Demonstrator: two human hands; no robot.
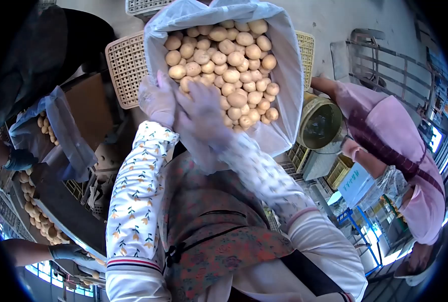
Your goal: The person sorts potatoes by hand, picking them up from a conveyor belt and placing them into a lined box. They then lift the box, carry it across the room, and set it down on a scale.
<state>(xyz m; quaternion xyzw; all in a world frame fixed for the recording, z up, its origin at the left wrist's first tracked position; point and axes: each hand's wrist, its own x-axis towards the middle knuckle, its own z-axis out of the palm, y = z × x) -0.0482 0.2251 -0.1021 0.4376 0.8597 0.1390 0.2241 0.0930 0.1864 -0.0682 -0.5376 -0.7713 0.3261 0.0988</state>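
Observation:
A crate lined with a white plastic liner [288,75] is in front of me, heaped with small pale potatoes [231,75]. My left hand [157,102], in a light glove, is closed on the liner's near left edge. Beside it, my right hand [203,113] is over the near left corner of the potatoes, smeared by motion. Its fingers look stretched out and apart, with nothing visible in them. Both forearms wear white patterned sleeves.
A perforated tan crate [126,70] sticks out at the left. On the right, a person in pink [385,116] stands by a round bucket [320,121]. At left, gloved hands of others [73,253] are near a potato-filled conveyor [35,209] and another lined container [75,123].

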